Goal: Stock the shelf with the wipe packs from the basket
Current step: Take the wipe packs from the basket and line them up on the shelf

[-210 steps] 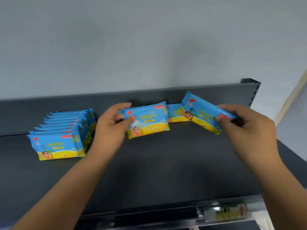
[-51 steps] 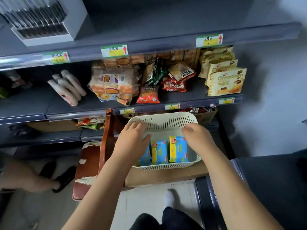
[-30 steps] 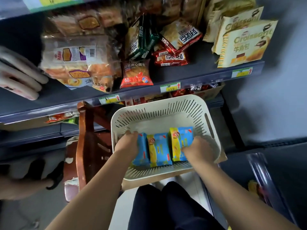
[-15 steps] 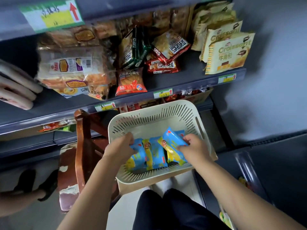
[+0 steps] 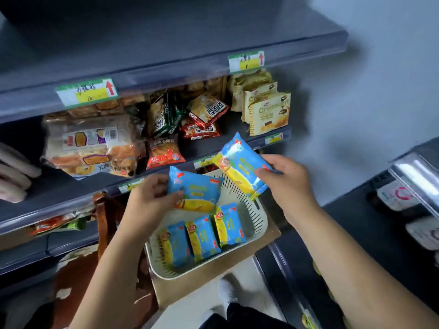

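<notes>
Wipe packs (image 5: 203, 238): three blue-and-yellow plastic pouches, side by side in the cream slotted plastic basket (image 5: 257, 224).
Left grip (image 5: 152, 200): curled round a fourth pack (image 5: 196, 193), over the basket.
Right grip (image 5: 287, 184): pinching a fifth pack (image 5: 240, 166) by its end, tilted, higher up.

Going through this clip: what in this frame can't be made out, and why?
Head view throughout.
1. Far end of the basket: mostly hidden behind the left pack in the left hand and the right pack in the right hand.
2. Handwriting on the price labels: blurred.
3. Print on the three packs in the basket: too small.
4. The pink packages: cut off by the left edge.
</notes>
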A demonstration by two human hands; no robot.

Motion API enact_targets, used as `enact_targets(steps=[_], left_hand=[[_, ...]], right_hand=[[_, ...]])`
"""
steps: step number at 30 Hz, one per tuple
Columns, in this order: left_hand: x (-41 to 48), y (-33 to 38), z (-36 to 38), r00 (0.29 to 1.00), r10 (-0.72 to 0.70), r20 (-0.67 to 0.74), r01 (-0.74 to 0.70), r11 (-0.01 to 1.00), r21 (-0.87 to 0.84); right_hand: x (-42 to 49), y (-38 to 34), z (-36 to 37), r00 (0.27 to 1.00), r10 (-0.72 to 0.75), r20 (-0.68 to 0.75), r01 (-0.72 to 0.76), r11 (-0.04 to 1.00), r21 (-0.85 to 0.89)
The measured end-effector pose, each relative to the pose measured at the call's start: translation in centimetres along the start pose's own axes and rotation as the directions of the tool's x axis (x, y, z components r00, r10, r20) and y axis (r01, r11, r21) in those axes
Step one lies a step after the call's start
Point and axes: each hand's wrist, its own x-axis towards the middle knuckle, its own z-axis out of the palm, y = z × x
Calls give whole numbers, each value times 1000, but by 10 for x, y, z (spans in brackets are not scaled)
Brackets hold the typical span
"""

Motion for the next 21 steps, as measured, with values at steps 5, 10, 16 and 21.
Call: enact_targets(steps=[5, 10, 16, 21], left_hand=[[-37, 43, 6, 987, 137, 79, -131, 988, -78], [-66, 96, 24, 940, 279, 198, -255, 957, -142], [-103, 139, 70, 865, 373, 335, -280, 914, -295], [-151, 162, 120, 759, 431, 488, -273, 891, -362]], right_hand=[[-40, -52, -36, 978, -159, -138, 162, 987, 12], [-97, -87, -75, 926, -252, -281, 251, 967, -41], [-177, -123, -133, 820, -324, -472, 296, 946, -135], [-244, -140, -181, 719, -346, -603, 298, 937, -183]])
